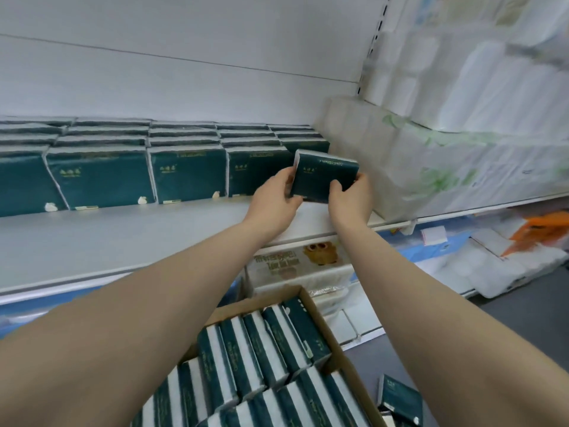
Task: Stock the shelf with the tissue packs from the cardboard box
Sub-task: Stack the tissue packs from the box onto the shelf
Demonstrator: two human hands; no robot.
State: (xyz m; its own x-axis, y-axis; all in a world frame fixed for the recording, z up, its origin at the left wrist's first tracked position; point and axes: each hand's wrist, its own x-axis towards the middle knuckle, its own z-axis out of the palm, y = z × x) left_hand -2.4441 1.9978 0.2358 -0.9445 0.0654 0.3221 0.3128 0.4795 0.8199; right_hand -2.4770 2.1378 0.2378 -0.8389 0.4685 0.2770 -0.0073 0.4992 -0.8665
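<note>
Head view: left hand (278, 192) and right hand (351, 192) grip a tissue pack (323, 177) between them, above the shelf (123, 238).

You held one dark green tissue pack (323, 177) upright and slightly tilted between your left hand (275, 197) and right hand (351, 197). It sat just above the white shelf (123, 241), at the right end of the shelved row (184, 174) of matching packs. More packs (261, 349) stood on edge in the open cardboard box (255, 303) below, and a loose pack (400, 399) apparently lay beside it.
</note>
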